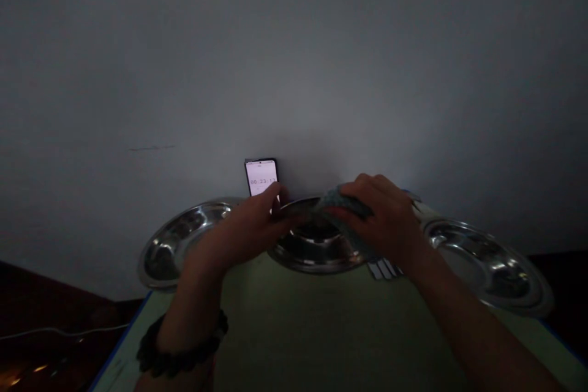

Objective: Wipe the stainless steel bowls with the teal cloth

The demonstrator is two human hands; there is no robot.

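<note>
A shiny metal basin [316, 254] is held up, tilted, over the middle of the table. My left hand [257, 214] grips its left rim, the thumb up at the edge. At the basin's right side my right hand [386, 214] is closed on a bluish-grey cloth [342, 201], which presses against the rim. Part of the basin's inside is hidden by the cloth and my fingers. The picture is dark and a little blurred.
Another metal basin [160, 251] lies at the table's left, and a third basin [496, 269] at its right. A phone [261, 174] showing a timer leans on the wall [294, 73]. The green table [312, 331] has blue edges. A white cable [64, 332] runs at lower left.
</note>
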